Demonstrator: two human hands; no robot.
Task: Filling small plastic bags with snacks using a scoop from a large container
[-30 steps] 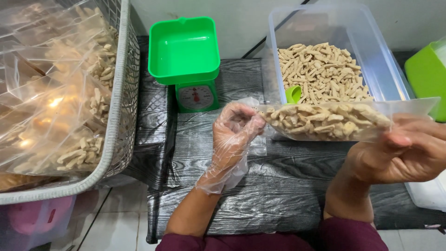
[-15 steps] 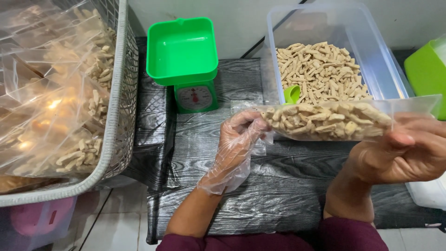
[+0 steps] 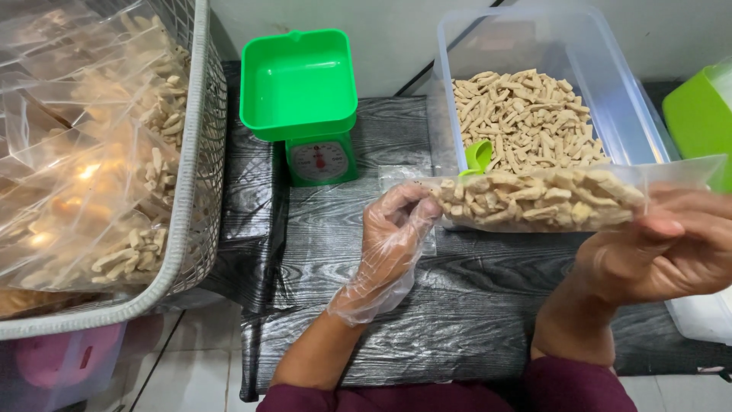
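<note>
Both of my hands hold one clear bag of snack sticks sideways above the dark wood-grain surface. My left hand, in a loose clear plastic glove, has its fingertips pinched on the bag's left end. My right hand is bare and closed around the bag's right end, with the thumb lying along the lower edge and the empty top part of the plastic sticking out past my fingers toward the right. The bag lies roughly level, filled with short pale brown sticks along most of its length.

Just behind the bag stands a clear plastic tub holding a heap of the same sticks, with a small green scoop poking up at its near left corner. To the left of the tub, a green kitchen scale with a square pan and a round dial sits on the surface, well apart from my hands. Farther left, a grey wire basket is piled with filled clear bags of sticks. A lime green container shows at the right edge, beside the tub.
</note>
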